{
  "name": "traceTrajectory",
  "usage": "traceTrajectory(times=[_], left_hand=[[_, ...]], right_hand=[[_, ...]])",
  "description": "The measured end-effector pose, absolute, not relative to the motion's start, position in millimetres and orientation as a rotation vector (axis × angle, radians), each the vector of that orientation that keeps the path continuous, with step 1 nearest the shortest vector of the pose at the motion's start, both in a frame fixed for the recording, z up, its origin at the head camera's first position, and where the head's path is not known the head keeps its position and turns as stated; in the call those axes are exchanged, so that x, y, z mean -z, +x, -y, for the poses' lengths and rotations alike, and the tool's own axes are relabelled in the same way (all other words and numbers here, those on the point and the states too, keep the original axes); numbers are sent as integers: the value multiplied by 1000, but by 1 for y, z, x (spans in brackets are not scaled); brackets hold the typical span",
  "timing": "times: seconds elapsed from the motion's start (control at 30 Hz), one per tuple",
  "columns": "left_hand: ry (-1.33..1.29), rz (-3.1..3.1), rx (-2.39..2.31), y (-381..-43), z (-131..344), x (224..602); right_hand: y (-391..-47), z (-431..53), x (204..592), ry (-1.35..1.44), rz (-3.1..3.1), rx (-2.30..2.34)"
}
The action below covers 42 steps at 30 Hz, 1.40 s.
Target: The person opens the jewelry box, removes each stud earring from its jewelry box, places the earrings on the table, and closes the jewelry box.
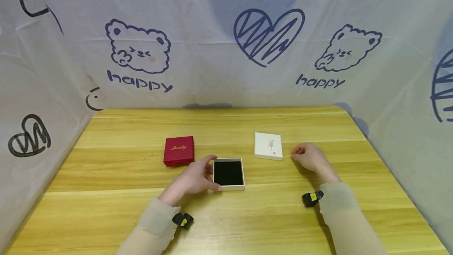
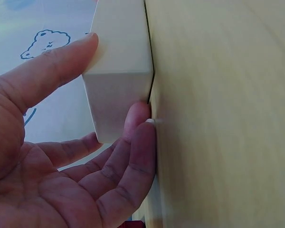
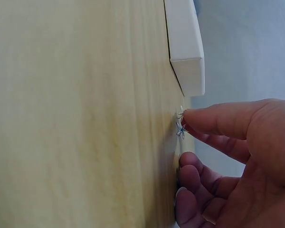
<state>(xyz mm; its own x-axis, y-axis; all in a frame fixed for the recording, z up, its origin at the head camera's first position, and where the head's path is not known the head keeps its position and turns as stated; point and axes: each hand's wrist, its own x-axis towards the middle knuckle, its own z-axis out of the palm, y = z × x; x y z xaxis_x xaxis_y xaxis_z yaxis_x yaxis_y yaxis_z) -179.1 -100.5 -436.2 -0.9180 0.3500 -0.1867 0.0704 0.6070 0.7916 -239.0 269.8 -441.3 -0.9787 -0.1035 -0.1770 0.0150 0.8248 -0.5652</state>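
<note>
My left hand (image 1: 194, 178) holds the left end of an open white box (image 1: 236, 187), thumb at its near corner and a finger at the far one. A black pad (image 1: 228, 173) fills the box. In the left wrist view the thumb lies along one side of the white box (image 2: 118, 42) and fingertips touch its end. Right of the white lid (image 1: 267, 145), which bears a pink flower, is my right hand (image 1: 311, 158). Its thumb and index finger pinch small silver star-shaped earrings (image 3: 181, 130) close to the tabletop; their exact number is unclear.
A red jewelry box (image 1: 179, 150) with gold lettering stands left of the white box. Two tiny shiny pieces (image 1: 152, 154) lie left of it, too small to identify. The wooden table (image 1: 269, 215) meets a printed white cloth (image 1: 201, 66) at its back and sides.
</note>
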Motion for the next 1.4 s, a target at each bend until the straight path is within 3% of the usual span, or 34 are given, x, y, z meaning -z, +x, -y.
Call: traceTrajectory(times=[0.37, 1.4], left_hand=[[348, -2511, -1215, -179, 100, 434], [377, -2558, -1098, -176, 102, 430]], right_hand=[[-243, -267, 437, -53, -2793, 882], [-259, -233, 430, -346, -2698, 985]])
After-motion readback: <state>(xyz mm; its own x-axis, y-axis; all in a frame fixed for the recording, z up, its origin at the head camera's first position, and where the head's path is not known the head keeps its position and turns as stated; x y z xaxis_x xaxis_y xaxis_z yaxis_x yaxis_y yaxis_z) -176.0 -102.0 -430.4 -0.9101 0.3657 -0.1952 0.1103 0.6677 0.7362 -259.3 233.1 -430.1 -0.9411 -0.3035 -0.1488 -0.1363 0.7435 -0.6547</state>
